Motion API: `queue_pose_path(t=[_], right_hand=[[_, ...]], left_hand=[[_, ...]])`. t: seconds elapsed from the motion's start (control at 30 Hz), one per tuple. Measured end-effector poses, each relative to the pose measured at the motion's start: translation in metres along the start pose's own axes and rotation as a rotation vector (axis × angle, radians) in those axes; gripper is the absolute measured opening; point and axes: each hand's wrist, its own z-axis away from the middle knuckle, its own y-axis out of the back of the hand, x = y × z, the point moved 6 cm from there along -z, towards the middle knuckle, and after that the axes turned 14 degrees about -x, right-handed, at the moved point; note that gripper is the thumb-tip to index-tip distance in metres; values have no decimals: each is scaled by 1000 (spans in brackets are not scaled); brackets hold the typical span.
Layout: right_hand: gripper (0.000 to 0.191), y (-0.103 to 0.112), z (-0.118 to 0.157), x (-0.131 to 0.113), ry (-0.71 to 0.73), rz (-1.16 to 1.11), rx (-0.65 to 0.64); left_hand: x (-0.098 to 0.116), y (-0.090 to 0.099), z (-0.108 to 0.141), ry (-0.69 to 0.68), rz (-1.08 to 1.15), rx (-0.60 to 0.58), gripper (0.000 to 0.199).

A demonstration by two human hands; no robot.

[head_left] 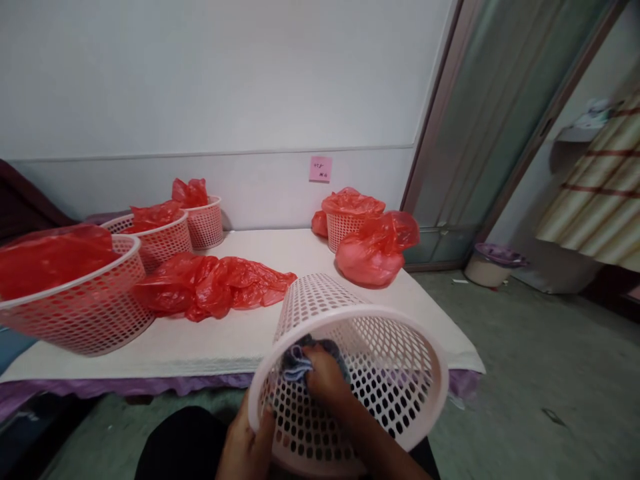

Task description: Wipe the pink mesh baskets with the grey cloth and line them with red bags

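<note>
A pale pink perforated basket (pixel 415 333) lies tilted on its side, its wide mouth facing me. My left hand (pixel 247 437) grips its rim at the lower left, the thumb on the inside. My right hand (pixel 325 377) reaches into the basket, its fingers closed on a dark grey-blue cloth (pixel 297 363) with a light edge. The cloth is against the inner wall at the left. Just behind the basket, a crumpled red plastic bag (pixel 215 287) lies on the white-covered table (pixel 210 343).
Three baskets holding red bags (pixel 55 260) stand at the left. At the back right are a red-lined basket (pixel 343 227) and a bulging red bag (pixel 373 257). A pink note (pixel 320 169) is on the wall; a bin (pixel 487 270) stands on the floor.
</note>
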Motion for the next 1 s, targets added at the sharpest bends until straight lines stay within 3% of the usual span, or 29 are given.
queue_pose_path(t=[0.1,0.17,0.23,0.33,0.43,0.6,0.7,0.77,0.9,1.0], right_hand=[[22,-15,33,-33,119,-40,1],[30,-21,54,-45,184,26,33],[25,-23,66,-42,186,193,42],[10,-14,71,-20,79,457,74],[9,0,75,-5,25,548,151],[11,-16,92,-25,282,498,345],[11,-31,100,-31,336,514,527],[19,-40,101,-30,340,531,581],[26,-50,93,-25,295,541,492],[32,-43,86,-27,237,500,366]], left_hand=[[4,9,-3,32,-2,29,54],[6,17,-6,45,14,61,53],[7,24,-7,57,18,78,51],[14,30,-9,32,-1,67,50],[30,32,-10,-11,-24,46,46],[57,39,-11,33,-22,51,48],[60,44,-17,30,-18,45,53],[57,45,-21,41,-8,38,53],[59,42,-24,100,7,13,52],[71,37,-19,4,-64,24,48]])
